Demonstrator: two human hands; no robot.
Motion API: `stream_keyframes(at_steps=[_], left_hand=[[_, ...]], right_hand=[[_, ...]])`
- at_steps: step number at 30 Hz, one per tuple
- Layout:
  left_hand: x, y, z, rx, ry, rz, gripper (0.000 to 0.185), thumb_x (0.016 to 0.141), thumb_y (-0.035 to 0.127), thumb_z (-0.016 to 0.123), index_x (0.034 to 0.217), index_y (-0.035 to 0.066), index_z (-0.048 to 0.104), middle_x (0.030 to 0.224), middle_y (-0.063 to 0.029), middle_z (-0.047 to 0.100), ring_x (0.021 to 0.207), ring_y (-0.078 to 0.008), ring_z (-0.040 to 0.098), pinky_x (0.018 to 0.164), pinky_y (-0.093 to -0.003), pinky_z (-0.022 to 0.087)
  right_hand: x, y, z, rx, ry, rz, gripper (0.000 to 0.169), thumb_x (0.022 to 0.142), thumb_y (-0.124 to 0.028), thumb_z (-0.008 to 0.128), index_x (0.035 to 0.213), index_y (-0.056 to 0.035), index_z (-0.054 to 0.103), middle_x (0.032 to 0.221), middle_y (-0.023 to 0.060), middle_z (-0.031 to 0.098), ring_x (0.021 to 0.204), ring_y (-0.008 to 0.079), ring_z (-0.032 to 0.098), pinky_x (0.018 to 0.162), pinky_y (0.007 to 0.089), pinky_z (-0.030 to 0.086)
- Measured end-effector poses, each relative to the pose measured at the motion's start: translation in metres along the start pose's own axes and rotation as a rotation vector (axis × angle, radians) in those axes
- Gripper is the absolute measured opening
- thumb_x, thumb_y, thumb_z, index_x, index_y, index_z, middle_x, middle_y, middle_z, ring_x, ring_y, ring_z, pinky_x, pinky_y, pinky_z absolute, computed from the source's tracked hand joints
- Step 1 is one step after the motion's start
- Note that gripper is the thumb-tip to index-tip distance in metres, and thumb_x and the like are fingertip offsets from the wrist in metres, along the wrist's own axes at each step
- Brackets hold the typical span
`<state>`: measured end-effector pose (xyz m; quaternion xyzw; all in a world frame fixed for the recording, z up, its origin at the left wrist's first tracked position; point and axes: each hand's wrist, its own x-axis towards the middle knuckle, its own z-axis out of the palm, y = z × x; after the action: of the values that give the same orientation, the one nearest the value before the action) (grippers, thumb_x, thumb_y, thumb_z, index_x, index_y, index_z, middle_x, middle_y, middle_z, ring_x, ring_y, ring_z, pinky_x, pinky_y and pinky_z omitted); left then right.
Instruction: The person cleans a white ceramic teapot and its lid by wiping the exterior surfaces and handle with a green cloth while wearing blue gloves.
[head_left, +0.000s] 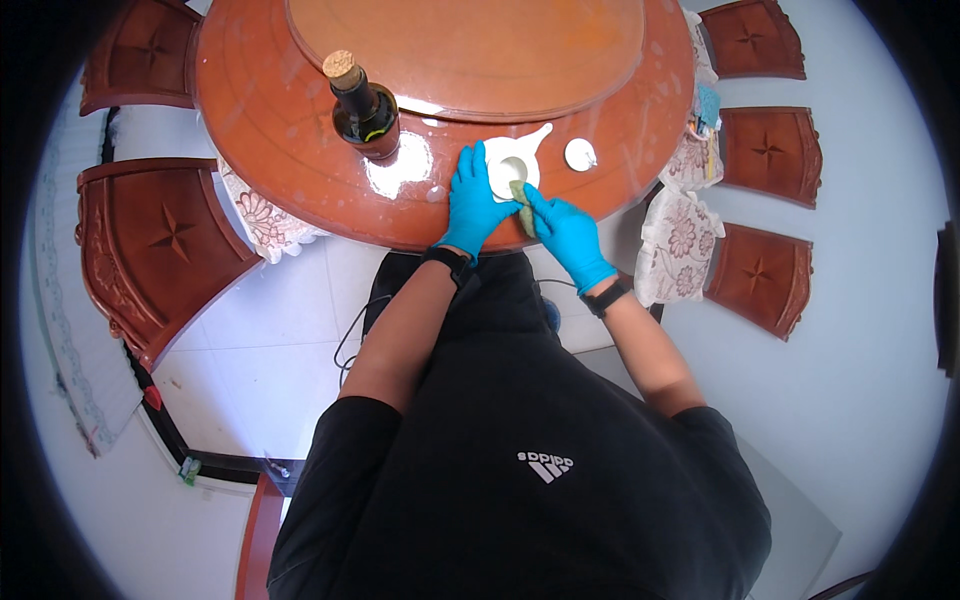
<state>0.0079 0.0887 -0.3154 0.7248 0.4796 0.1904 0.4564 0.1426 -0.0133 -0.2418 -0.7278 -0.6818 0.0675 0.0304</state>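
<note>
My left hand (475, 204), in a blue glove, grips the left side of a small white teapot (529, 156) with its lid off. The pot stands near the front edge of a reddish-brown wooden table (285, 184), its spout or handle pointing up and right. My right hand (566, 232), also gloved in blue, pinches a green cloth or scouring pad (527, 217) at the pot's lower right rim. To the right of the pot lies a small round white lid (580, 154).
A dark glass bottle (365, 112) with a cork stopper stands left of the pot. Behind is a raised round turntable (472, 60). Carved wooden chairs (169, 232) flank the table on both sides, some with floral seat covers (681, 244).
</note>
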Motion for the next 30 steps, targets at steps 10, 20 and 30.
stream_keyframes(at_steps=[10,20,30], left_hand=[[0.000,-0.011,0.013,0.029,0.038,0.004,0.085,0.078,0.015,0.063,0.147,0.011,0.013,0.148,-0.0236,0.017,0.126,-0.0471,0.032,0.102,-0.0524,0.033],[0.005,-0.022,0.013,0.032,-0.013,0.037,0.092,0.077,0.018,0.063,0.148,0.010,0.005,0.150,-0.0250,0.011,0.130,-0.0471,0.026,0.107,-0.0513,0.024],[0.011,-0.031,0.021,-0.006,-0.021,0.050,0.096,0.076,0.020,0.065,0.148,0.011,0.002,0.150,-0.0256,0.008,0.131,-0.0481,0.024,0.108,-0.0513,0.022]], right_hand=[[0.017,-0.038,0.003,0.183,-0.071,0.024,0.043,0.087,-0.021,0.051,0.130,-0.0217,0.052,0.080,0.0102,0.064,0.066,0.0299,0.062,0.054,0.0401,0.049],[0.018,-0.045,-0.021,0.182,-0.256,0.085,0.051,0.088,-0.023,0.048,0.138,-0.0252,0.040,0.079,0.0114,0.066,0.066,0.0313,0.063,0.055,0.0424,0.049],[0.046,-0.046,-0.041,0.269,-0.447,0.143,0.054,0.090,-0.029,0.043,0.143,-0.0275,0.032,0.080,0.0144,0.066,0.070,0.0345,0.064,0.061,0.0427,0.051]])
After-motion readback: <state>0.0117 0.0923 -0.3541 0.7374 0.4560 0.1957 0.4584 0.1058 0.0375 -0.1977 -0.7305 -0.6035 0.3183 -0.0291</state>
